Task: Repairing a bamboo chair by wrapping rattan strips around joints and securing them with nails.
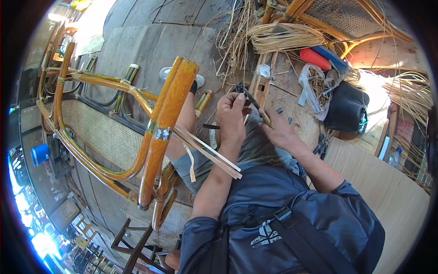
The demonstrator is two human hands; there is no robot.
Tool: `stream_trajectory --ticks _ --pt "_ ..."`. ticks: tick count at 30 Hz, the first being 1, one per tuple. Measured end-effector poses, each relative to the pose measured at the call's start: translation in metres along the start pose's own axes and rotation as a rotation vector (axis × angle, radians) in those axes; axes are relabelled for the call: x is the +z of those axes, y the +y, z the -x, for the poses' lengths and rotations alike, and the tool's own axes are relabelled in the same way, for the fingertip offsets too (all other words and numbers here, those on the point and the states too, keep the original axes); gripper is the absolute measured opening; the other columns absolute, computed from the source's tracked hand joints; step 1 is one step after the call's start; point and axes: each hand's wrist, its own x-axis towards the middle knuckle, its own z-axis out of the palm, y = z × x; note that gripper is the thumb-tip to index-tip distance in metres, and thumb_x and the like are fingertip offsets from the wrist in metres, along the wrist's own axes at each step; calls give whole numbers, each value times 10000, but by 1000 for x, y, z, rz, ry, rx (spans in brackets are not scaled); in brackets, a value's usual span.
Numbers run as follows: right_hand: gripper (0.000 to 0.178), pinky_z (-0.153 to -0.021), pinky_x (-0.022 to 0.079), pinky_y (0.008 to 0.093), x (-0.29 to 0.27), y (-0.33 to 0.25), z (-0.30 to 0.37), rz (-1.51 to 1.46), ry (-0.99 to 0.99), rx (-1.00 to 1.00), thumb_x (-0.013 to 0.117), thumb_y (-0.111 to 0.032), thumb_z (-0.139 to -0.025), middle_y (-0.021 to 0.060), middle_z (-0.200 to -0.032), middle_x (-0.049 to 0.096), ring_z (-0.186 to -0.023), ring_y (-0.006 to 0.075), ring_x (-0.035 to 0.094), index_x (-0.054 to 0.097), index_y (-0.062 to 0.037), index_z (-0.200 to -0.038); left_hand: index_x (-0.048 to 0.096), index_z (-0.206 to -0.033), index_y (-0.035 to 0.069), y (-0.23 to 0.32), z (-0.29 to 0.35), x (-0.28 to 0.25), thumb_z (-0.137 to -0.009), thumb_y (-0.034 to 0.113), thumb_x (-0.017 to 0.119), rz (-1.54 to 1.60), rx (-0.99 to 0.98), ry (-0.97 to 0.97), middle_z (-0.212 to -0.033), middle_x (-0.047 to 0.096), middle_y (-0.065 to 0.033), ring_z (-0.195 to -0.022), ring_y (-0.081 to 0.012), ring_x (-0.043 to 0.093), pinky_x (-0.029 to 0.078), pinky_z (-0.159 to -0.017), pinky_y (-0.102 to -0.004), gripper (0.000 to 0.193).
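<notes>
My left hand is closed, with thumb and fingers pinching a dark strip. One end of the dark strip sticks out to the left of the hand, and a dark bit shows above the fingertips. My right hand is wrapped round the wooden handle of a knife. Its blade slants up and left, close to my left fingertips; whether it touches the strip I cannot tell. Left of my left forearm stands a rattan chair frame, with several pale flat strips hanging from it.
A coil of thin cane lies at the far side. To the right are a red bottle-like object, a clear plastic bag, a black container and a pale board. A woven cane panel lies beyond the chair frame.
</notes>
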Motion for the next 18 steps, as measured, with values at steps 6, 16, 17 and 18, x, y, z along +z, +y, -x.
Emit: stream_trajectory --ticks 6,16,17,18 --pt "449 -805 439 442 -12 61 8 320 331 11 584 -363 -812 247 -990 576 -952 398 548 522 -6 -1075 598 -854 12 7 19 -15 -877 135 547 -544 197 137 -707 588 -24 -639 -74 535 439 -593 -226 136" --pt "255 -783 465 306 9 41 50 -80 195 -338 568 -86 -821 139 -946 615 -882 258 607 562 -22 -1068 565 -936 -14 2 101 -40 -868 145 510 -1184 170 -148 -791 600 -172 -775 -281 611 468 -716 -357 181" --pt "232 -772 463 299 16 29 44 -109 143 -382 569 -72 -818 137 -923 614 -859 249 612 568 -19 -1044 557 -948 -33 -6 102 -51 -883 137 497 -1125 239 -134 -757 575 -60 -680 -127 574 457 -637 -268 192" --pt "232 -772 463 299 20 25 38 -105 153 -377 569 -72 -818 137 -923 614 -859 249 612 568 -19 -1044 550 -962 -39 -6 105 -50 -887 134 492 -1068 177 -102 -777 564 -59 -681 -123 556 443 -614 -264 197"
